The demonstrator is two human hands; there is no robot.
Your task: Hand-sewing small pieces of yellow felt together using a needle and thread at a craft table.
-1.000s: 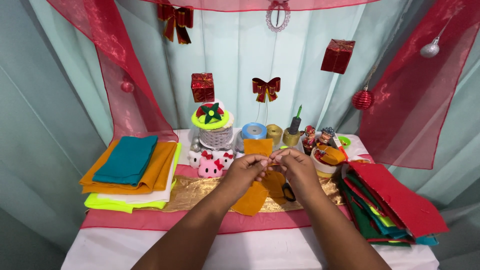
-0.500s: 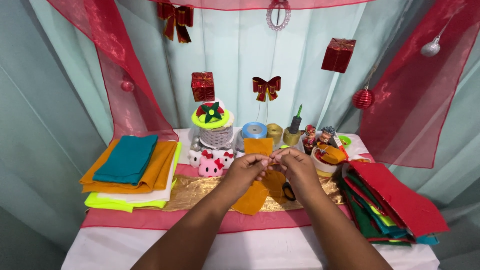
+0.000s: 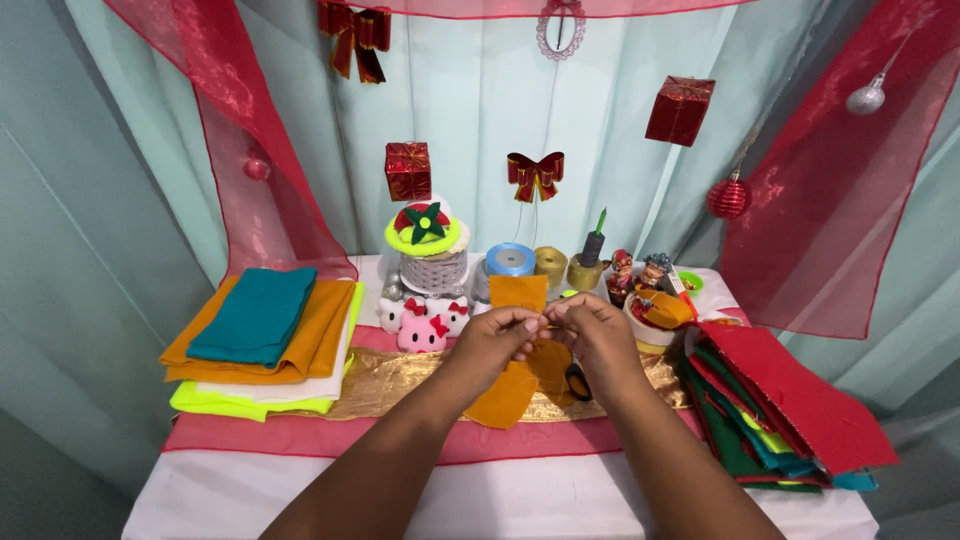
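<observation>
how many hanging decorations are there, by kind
bows: 2
gift boxes: 2
red baubles: 2
silver bauble: 1
wreath ring: 1
total: 8

Folded cloth stack (image 3: 262,335) left on table (image 3: 520,500); felt sheets (image 3: 790,410) right; ribbon spools (image 3: 530,262) behind.

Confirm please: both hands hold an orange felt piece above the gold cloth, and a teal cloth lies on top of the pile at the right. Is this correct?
Not quite. The head view shows the teal cloth on top of the pile at the left; the right pile has red felt on top. The left hand and right hand do hold the orange felt piece above the gold cloth.
</observation>
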